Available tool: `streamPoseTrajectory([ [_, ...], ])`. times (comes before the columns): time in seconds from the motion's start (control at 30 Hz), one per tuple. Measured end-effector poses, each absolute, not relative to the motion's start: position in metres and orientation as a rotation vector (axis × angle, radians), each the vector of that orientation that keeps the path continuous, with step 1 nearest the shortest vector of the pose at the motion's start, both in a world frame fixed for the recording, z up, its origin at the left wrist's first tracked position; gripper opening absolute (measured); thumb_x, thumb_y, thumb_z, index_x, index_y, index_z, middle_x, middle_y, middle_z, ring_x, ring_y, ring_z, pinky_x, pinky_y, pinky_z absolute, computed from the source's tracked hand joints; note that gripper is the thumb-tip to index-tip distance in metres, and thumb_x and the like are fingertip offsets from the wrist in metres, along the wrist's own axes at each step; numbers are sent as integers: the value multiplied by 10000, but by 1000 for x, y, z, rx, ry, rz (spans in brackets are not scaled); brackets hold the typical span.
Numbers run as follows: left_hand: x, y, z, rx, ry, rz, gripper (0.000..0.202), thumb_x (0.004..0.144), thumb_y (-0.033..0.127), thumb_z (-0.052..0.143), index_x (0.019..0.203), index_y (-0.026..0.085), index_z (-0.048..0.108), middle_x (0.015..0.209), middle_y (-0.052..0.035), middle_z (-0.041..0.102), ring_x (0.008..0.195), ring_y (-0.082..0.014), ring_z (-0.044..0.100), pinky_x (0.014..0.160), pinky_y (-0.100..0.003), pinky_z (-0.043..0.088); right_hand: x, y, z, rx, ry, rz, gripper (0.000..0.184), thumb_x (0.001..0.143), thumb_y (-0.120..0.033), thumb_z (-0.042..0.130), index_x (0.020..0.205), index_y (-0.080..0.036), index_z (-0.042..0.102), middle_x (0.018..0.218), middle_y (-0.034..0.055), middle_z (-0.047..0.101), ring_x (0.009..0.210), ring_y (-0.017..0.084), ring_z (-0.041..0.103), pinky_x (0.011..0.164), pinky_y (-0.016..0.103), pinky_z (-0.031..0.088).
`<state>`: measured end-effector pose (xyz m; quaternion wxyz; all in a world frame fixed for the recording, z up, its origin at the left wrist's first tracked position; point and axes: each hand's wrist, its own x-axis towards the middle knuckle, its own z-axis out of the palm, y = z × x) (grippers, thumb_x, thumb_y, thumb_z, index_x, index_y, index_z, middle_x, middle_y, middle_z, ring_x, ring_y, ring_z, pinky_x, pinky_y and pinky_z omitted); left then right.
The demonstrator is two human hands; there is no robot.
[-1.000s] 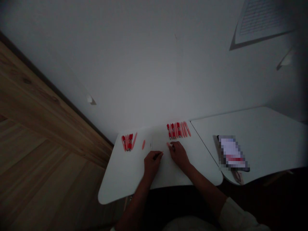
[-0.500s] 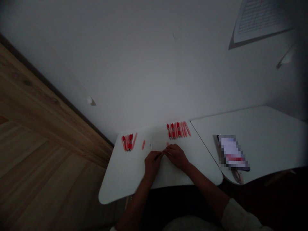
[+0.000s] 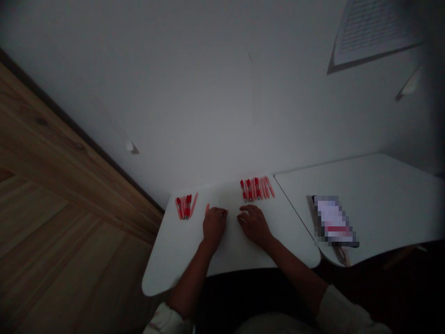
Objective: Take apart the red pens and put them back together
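Observation:
My left hand [image 3: 214, 226] is over the white table [image 3: 181, 260], its fingers pinched on a small pale tip that I cannot make out. Just beyond its knuckles lies a short pink pen part [image 3: 207, 208], partly covered. A hand's width to the right, my right hand [image 3: 256, 226] is curled, thumb and a finger closed at a small light spot, another finger held apart above. What it holds is too small to name. Past it lies a row of red and pink pens [image 3: 257, 189]. A smaller group of red and pink pens [image 3: 186, 207] lies at the left.
A second white table [image 3: 382, 199] adjoins on the right, with a phone or tablet [image 3: 336, 221], its screen blurred, near the seam. The wall [image 3: 208, 102] rises behind both tables. Wooden flooring [image 3: 69, 250] is on the left.
My hands, which met at the fingertips, have come apart, the left one shifting left and slightly away from me. The small pink piece by my right fingers no longer shows.

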<state>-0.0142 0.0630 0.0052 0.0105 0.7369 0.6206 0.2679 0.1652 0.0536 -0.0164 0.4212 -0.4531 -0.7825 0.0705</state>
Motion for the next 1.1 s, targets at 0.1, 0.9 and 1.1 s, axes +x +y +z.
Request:
streamPoseTrajectory([
  [0.1,-10,72,4,2376,1918,743,231,878,287,471,875,208,688,864,-73,629,878,-215,552,888,-384,403,164,51,-15,-1148,-2023,112,135,823,-148,538,838,-210,656,1113,98,591,1093,241,486,940,425,394],
  [0.9,-25,58,13,2081,1953,1267,295,913,300,380,1063,174,601,981,-95,619,919,-199,569,841,-313,433,167,59,-22,-1141,-1848,231,164,837,-236,530,965,-201,626,1094,113,583,1066,245,493,928,412,409],
  [1.1,-39,24,5,1704,1999,1274,349,863,374,429,573,188,480,505,41,428,505,-113,425,523,-223,337,182,68,-24,-1283,-1314,563,201,825,-213,355,761,-191,545,729,29,559,697,173,509,662,299,412],
])
